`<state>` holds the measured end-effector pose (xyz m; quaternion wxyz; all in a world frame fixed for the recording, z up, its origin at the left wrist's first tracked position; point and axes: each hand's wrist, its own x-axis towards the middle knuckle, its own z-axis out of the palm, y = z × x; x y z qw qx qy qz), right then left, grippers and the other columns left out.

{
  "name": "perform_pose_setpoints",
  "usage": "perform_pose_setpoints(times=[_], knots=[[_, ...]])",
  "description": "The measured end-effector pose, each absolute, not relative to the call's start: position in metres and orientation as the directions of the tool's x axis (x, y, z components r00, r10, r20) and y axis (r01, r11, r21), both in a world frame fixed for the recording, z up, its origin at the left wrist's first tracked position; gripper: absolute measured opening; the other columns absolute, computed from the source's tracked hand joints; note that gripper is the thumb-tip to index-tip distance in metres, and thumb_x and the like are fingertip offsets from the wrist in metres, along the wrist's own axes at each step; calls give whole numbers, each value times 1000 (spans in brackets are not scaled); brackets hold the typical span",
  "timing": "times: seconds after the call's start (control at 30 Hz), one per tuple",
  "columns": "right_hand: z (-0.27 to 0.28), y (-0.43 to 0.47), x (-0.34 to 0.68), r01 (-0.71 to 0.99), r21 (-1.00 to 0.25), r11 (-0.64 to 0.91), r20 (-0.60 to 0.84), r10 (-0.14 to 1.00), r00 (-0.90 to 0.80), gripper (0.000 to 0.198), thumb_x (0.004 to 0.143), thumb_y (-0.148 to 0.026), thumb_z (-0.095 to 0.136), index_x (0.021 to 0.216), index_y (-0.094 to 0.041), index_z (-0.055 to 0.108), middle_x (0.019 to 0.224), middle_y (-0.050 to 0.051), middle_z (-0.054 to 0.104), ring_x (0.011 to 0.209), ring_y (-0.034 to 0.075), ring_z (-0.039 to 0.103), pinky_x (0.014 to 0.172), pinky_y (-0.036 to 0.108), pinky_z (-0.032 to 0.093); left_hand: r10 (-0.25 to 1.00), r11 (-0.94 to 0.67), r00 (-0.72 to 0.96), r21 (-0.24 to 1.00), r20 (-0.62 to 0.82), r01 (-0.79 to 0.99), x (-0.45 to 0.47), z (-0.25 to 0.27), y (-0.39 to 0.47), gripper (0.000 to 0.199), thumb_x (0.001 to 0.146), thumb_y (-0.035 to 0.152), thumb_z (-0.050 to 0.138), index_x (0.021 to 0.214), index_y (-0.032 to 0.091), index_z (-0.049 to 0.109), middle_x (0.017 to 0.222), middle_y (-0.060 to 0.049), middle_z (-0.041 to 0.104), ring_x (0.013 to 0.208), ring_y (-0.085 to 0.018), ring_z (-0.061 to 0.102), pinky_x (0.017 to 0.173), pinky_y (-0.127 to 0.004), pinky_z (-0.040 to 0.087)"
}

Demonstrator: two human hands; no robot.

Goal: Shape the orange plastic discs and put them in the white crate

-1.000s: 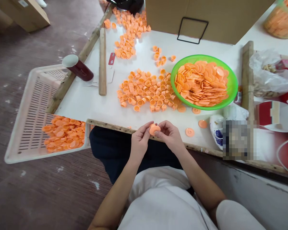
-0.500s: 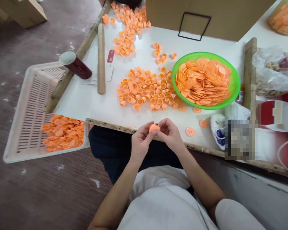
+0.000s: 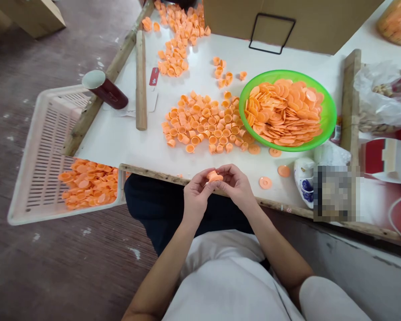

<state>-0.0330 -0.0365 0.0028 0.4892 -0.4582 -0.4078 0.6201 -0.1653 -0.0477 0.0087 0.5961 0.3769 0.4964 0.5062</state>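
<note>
Between my two hands, at the table's near edge, is a small orange plastic cup with a round disc against it [image 3: 214,176]. My left hand [image 3: 197,189] pinches it from the left with thumb and fingers. From the other side my right hand [image 3: 235,185] grips it too, thumb on the disc's rim. Beyond the hands lies a spread of loose orange cups [image 3: 207,122]. A green bowl [image 3: 330,120] heaped with flat orange discs [image 3: 287,111] stands to their right. A few single discs [image 3: 265,182] lie on the table near my right hand.
At the left, a white basket [image 3: 30,178] holds orange pieces [image 3: 90,185]. A dark red mug [image 3: 112,93] leans over by a wooden strip [image 3: 141,80]. More cups [image 3: 180,35] lie at the back, beside a cardboard box [image 3: 234,20]. A wooden divider [image 3: 350,98] stands right.
The orange piece in my hands has tilted, so the cup's side now shows above the disc, where before mostly the disc's face showed. Both hands stay in nearly the same place.
</note>
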Motion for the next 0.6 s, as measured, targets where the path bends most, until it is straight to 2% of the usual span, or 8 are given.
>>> perform_pose_setpoints(times=[0.23,0.37,0.6], knots=[[0,-40,-32,-214,-962,-169,-157,985,-71,35,73,-38,76,100,-24,59,101,2,64,76,13,61,71,29,53,992,122,-19,972,-128,-199,-162,12,-45,28,78,28,71,105,22,72,104,-5,63,96,-17,62,87,-27,50],[0,-41,-29,-174,-974,-144,-138,989,-45,32,72,-39,77,95,-23,61,91,2,65,75,15,61,70,30,52,991,133,0,979,-135,-151,-163,12,-46,30,81,32,68,109,22,71,100,-5,65,94,-18,62,86,-27,49],[0,-39,-27,-181,-970,-163,-144,983,-114,34,69,-38,80,89,-22,58,84,1,63,74,15,59,70,29,51,988,155,33,973,-152,-170,-167,11,-48,29,85,35,64,110,23,71,102,-4,68,96,-18,62,87,-27,48]])
